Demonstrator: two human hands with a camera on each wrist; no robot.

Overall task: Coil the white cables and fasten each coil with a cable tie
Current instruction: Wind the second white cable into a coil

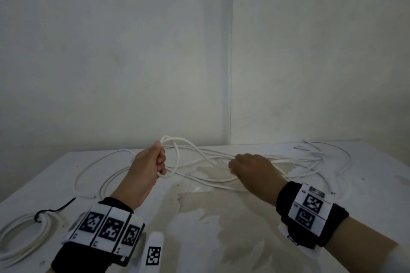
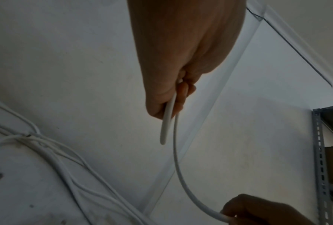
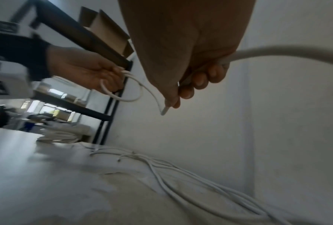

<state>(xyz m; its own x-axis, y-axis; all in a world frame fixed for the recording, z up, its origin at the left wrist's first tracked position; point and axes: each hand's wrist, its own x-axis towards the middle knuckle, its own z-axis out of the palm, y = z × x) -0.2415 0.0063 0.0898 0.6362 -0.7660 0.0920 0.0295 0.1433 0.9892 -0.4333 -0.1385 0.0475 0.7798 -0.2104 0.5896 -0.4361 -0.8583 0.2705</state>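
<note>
At the table's [image 1: 221, 228] near-left edge lay a finished coil [image 1: 24, 235], already cinched with a black cable tie [image 1: 55, 209]. The left hand [image 1: 150, 162] was fisted around the first loops of a white cable [image 1: 190, 162]. Further right, the right hand [image 1: 253, 170] pinched the same cable's run, above the loose cables [image 1: 310, 157]. Coiling had barely begun; next, I judged, another loop must be fed to the left.

Two hands, left [image 1: 150, 163] and right [image 1: 255, 170], are showing, one tied coil [image 1: 24, 237] is lying near left, and several loose cables [image 1: 221, 162], uncountable, are tangling far right.
</note>
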